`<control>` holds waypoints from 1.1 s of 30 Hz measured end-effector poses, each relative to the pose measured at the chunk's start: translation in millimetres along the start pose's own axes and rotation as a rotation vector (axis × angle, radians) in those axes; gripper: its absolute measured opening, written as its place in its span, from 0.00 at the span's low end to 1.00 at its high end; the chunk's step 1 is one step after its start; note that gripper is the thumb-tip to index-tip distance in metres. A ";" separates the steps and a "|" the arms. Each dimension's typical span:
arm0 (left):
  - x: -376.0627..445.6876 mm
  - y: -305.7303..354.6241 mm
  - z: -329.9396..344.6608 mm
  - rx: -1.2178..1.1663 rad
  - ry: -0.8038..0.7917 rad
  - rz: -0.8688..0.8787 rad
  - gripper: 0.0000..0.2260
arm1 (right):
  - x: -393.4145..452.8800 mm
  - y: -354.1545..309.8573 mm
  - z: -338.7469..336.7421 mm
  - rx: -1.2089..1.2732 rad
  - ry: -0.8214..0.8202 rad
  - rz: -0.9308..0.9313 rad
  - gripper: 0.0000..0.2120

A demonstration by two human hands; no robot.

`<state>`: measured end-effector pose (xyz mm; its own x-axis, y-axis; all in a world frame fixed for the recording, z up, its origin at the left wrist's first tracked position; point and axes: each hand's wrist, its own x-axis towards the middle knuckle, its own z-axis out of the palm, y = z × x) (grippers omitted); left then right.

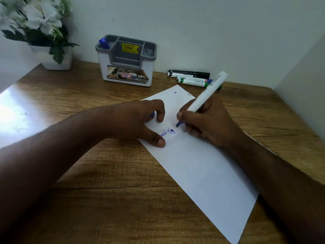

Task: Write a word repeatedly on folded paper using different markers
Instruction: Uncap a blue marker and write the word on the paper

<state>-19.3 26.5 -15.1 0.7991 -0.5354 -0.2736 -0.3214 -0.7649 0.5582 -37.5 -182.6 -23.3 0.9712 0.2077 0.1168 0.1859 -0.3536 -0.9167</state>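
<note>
Blue scrawl (167, 133), unreadable, half hidden under my left hand (139, 120), fingers curled round a blue cap. My right hand (205, 124) grips one marker (204, 95); three markers (191, 77) lie behind the paper (202, 169).

Two hands are over the desk, the left hand (135, 118) and the right hand (207, 122); one sheet of white paper (202, 169) lies on the one wooden desk (109, 199); markers number four in plain sight: one white marker (205, 93) in the right hand, one black marker (189, 73) and one green-capped marker (194, 81) lying by the wall, and one blue-capped marker (102, 43) standing in the organiser; one grey-and-white desk organiser (126, 60) carries one yellow price sticker (129, 48); one white pot of flowers (56, 57) stands in the corner; one blue scribbled word (167, 132) shows on the paper.
</note>
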 end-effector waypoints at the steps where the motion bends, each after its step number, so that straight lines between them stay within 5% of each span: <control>1: -0.2 0.4 -0.1 0.004 -0.003 0.000 0.23 | 0.8 0.6 -2.5 0.040 0.043 -0.002 0.07; 14: -0.7 0.8 -2.0 0.017 -0.017 0.026 0.19 | 3.4 3.6 -2.4 -0.134 -0.144 -0.072 0.05; 33: -3.5 5.0 -2.0 0.023 -0.020 0.015 0.20 | 4.2 4.7 -4.8 -0.144 -0.066 -0.053 0.08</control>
<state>-22.7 25.3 -9.8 0.7835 -0.5542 -0.2811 -0.3454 -0.7644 0.5444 -31.8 -187.8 -25.3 0.9484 0.2875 0.1334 0.2603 -0.4664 -0.8454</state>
